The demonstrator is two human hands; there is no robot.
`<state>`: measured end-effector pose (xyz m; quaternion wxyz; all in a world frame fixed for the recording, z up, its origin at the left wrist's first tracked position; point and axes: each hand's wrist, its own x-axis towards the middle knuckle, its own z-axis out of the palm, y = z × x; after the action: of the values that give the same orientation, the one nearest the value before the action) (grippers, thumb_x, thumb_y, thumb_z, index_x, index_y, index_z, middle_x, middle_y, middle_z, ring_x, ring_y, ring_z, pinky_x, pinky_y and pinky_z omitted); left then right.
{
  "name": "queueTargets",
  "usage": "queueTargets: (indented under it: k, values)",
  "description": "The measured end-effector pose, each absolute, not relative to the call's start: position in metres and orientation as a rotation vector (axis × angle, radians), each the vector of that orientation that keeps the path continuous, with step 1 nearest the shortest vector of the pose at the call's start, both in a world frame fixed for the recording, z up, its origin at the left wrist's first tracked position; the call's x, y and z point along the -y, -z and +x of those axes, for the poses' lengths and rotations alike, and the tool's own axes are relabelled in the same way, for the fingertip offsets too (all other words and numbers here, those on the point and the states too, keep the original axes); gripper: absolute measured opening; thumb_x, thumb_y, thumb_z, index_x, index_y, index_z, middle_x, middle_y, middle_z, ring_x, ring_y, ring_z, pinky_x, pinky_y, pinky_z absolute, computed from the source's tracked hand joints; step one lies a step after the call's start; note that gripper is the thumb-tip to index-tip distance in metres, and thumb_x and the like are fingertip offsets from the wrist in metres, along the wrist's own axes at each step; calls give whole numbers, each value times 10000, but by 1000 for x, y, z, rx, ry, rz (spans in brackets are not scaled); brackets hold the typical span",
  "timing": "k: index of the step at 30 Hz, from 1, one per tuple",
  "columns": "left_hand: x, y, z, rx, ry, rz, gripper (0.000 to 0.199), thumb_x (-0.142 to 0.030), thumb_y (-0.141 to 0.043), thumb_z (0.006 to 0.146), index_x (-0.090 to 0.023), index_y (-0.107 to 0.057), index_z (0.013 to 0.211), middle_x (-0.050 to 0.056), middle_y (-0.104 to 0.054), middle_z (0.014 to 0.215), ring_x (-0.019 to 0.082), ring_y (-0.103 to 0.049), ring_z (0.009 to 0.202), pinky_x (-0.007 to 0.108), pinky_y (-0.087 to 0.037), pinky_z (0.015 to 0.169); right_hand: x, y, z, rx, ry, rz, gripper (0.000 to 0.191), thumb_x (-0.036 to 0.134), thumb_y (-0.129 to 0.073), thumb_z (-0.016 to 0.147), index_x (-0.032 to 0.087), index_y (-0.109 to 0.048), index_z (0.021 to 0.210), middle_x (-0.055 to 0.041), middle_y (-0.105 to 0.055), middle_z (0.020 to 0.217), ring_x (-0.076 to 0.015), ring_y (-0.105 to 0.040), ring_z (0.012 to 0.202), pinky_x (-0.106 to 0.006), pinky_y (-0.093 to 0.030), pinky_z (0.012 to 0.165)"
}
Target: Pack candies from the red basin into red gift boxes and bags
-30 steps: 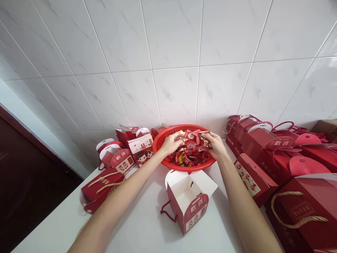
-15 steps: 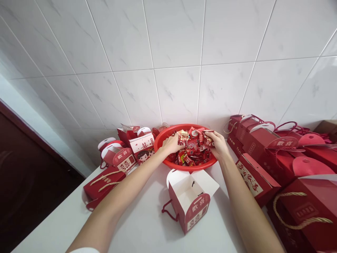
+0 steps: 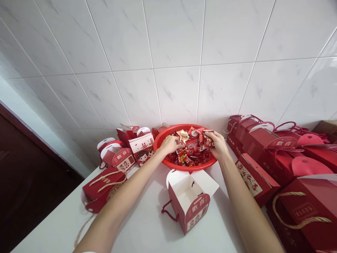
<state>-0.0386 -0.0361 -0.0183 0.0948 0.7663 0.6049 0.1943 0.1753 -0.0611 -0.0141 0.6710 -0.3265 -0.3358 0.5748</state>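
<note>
A red plastic basin (image 3: 158,147) full of wrapped candies (image 3: 192,144) stands against the wall. Over its left side, my left hand (image 3: 170,144) reaches in with curled fingers, thumb close to them; what they hold, if anything, is hidden among the wrappers. At the right rim, my right hand (image 3: 219,143) grips a red candy packet (image 3: 208,140) above the pile. In front of the basin stands a red gift box (image 3: 181,207), its white lid flaps spread and its inside bare. A dark red cord handle (image 3: 168,212) hangs from its left side.
Several red gift boxes (image 3: 268,144) crowd the right side, some with rope handles. More boxes (image 3: 122,158) stand at the left, with one red box (image 3: 100,186) lying near the white table's (image 3: 142,218) left edge. A tiled wall (image 3: 176,88) closes off the back.
My left hand has shifted slightly left and back within the basin, its thumb now more visible. My right hand stays at the right rim with the packet.
</note>
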Motion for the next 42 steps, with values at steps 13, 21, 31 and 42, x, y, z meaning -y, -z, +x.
queueTargets:
  k: [13, 21, 31, 42]
  values:
    - [44, 8, -34, -1357, -1132, 1786, 233, -145, -698, 686, -171, -711, 917, 49, -753, 1016, 211, -683, 987, 308, -519, 903, 64, 17, 179, 893, -1321, -740, 295, 325, -884, 492, 198, -751, 722, 11, -698, 663, -117, -575, 568, -226, -439, 530]
    - [66, 4, -17, -977, -1240, 1684, 392, -483, -735, 781, -150, -779, 983, 77, -769, 1085, 295, -677, 1067, 392, -517, 944, 75, 8, 177, 1064, -1353, -753, 303, 365, -870, 534, 193, -749, 752, 23, -651, 603, -108, -533, 512, -225, -400, 489]
    - [75, -3, -21, -951, -1348, 1537, 449, -604, -731, 717, -173, -744, 842, 43, -766, 944, 260, -685, 976, 338, -534, 849, 86, -6, 170, 1175, -1368, -725, 270, 372, -861, 569, 209, -749, 752, 21, -649, 618, -101, -526, 511, -208, -392, 481]
    - [111, -40, -33, -912, -1255, 1732, 358, -504, -761, 739, -183, -676, 872, 13, -736, 888, 199, -687, 857, 302, -540, 783, 124, -47, 181, 1512, -1200, -780, 228, 377, -816, 696, 187, -755, 806, -18, -695, 716, -142, -606, 623, -255, -490, 587]
